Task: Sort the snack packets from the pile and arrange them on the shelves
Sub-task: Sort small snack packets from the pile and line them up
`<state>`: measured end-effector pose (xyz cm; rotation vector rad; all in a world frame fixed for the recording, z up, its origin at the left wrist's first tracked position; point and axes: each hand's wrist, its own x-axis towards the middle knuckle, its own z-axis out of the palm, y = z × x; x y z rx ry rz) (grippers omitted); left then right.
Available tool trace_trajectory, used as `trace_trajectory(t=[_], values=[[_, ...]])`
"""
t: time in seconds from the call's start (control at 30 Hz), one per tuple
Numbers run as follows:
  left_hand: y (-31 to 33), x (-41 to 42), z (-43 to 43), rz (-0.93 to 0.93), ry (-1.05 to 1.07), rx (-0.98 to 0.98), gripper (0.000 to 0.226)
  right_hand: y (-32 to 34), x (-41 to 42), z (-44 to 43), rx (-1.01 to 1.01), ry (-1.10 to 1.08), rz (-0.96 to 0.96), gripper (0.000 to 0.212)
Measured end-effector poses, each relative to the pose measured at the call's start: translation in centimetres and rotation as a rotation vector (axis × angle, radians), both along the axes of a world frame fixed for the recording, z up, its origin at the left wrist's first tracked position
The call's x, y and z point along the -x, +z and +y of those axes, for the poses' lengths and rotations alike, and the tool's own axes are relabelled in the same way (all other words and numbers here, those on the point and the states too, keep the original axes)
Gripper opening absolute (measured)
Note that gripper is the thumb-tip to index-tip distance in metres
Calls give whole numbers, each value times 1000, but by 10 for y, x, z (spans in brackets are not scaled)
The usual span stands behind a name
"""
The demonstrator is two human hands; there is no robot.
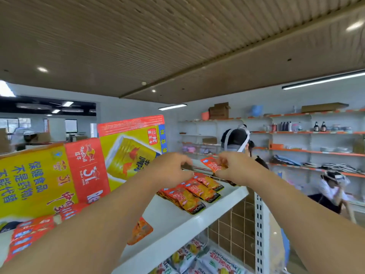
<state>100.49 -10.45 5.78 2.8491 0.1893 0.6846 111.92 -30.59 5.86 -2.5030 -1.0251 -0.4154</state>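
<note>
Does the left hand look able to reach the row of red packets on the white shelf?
Probably yes: the left hand hangs close above the row of packets, with nothing between them.

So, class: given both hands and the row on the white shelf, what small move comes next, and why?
Probably lower the packet pinched in the right hand onto the far end of the row of packets: it is held just above that end, left hand close by.
</note>
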Motion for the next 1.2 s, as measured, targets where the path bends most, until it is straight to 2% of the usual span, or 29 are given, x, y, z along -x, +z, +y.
trace_trajectory(t=[0.13, 0.27, 0.43, 0.73, 1.0, 1.2], values=[[-12, -41, 4, 18, 108, -18, 37, -13, -61, 15, 47, 71, 31, 27], [-32, -75, 5, 35, 168, -26, 47, -29, -107, 32, 22, 104, 71, 40], [-45, -88, 11, 27, 204, -114, 45, -61, -141, 48, -40, 169, 80, 53], [-49, -84, 2, 7, 202, -31, 41, -93, -164, 58, -124, 220, 44, 54], [-54, -84, 2, 43, 229, 4, 43, -99, -169, 61, -46, 190, 51, 57], [-54, -85, 3, 52, 224, 10, 41, -100, -170, 62, -59, 181, 68, 62]])
